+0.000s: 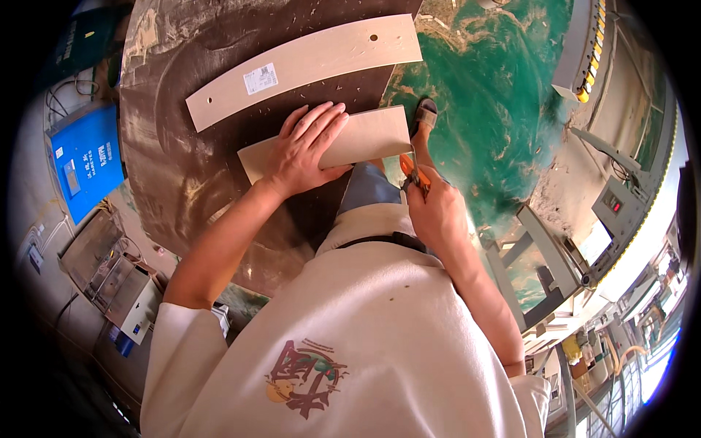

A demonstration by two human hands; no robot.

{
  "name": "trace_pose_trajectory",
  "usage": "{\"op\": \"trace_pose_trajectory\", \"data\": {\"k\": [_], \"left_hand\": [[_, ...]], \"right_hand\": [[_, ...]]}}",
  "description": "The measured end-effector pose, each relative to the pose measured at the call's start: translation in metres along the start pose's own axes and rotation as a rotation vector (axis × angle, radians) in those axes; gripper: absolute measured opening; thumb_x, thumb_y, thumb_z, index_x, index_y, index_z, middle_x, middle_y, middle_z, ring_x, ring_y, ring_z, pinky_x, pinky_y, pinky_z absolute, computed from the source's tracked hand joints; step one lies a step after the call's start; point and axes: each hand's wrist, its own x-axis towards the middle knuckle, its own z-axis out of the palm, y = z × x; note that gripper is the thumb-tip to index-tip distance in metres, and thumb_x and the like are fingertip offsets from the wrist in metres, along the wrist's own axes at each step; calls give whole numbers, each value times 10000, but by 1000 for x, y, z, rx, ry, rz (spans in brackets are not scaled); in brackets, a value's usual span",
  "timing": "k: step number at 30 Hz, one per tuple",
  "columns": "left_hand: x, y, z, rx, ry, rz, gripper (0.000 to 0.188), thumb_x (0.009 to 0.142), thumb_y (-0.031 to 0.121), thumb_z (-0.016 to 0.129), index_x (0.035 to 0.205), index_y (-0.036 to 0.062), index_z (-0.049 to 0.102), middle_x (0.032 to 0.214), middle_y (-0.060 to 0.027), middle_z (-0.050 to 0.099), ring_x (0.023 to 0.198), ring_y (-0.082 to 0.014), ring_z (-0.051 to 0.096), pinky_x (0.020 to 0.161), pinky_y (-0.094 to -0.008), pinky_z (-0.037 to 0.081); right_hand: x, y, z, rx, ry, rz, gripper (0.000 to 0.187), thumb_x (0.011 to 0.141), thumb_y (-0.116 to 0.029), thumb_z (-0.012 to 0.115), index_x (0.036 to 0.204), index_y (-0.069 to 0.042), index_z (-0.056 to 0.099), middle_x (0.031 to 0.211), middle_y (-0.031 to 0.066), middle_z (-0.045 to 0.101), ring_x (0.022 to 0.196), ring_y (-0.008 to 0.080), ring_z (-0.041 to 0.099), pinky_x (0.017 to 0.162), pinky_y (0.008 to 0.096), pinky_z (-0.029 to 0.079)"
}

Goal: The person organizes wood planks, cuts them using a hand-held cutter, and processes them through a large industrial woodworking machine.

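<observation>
left hand (308, 144) on board (374, 136), right (439, 209) gripping tool (407, 166)

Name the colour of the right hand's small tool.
The small tool is orange with dark parts; head view.

Beyond the short board (376, 136), passage was confined to a strip of tabletop (171, 171) by the long curved board (314, 64), and the strip was pinched further by the fingertips of the left hand (307, 146). Wide room was left to its left, over the tabletop, and to its right, above the green floor (489, 131). Its near right corner was obstructed by the orange-handled tool (410, 169) and right hand (438, 204), its near side by a clothed leg (370, 186).
</observation>
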Motion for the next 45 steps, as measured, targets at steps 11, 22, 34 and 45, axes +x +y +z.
{"op": "trace_pose_trajectory", "data": {"k": [11,22,34,45], "left_hand": [[1,0,0,-5,9,-5,857,824,485,784,1515,66,501,1560,-69,515,1447,-232,461,1214,-462,321],[-3,3,-1,-9,58,-27,902,728,430,869,1493,93,531,1392,-101,594,1250,-311,565,1137,-489,376],[-37,32,-50,-1145,913,-708,652,1009,183,632,1551,38,300,1435,-163,499,1263,-297,587,1115,-483,492],[-105,61,-36,-1268,-28,-1439,447,1059,432,585,1075,-5,678,1052,-137,747,946,-186,733,754,-341,598]], "right_hand": [[6,3,4,-58,3,24,335,921,-175,599,1219,-44,676,862,281,719,841,469,704,809,546,556],[32,28,9,304,-51,88,332,923,-178,587,1194,-39,717,842,243,729,740,384,732,753,448,584],[12,67,-22,361,-26,139,350,962,-180,575,1258,-41,698,778,51,675,683,131,704,576,302,533],[14,46,-20,349,-57,116,358,961,-183,610,1282,-43,680,861,125,736,759,200,743,740,348,573]]}}
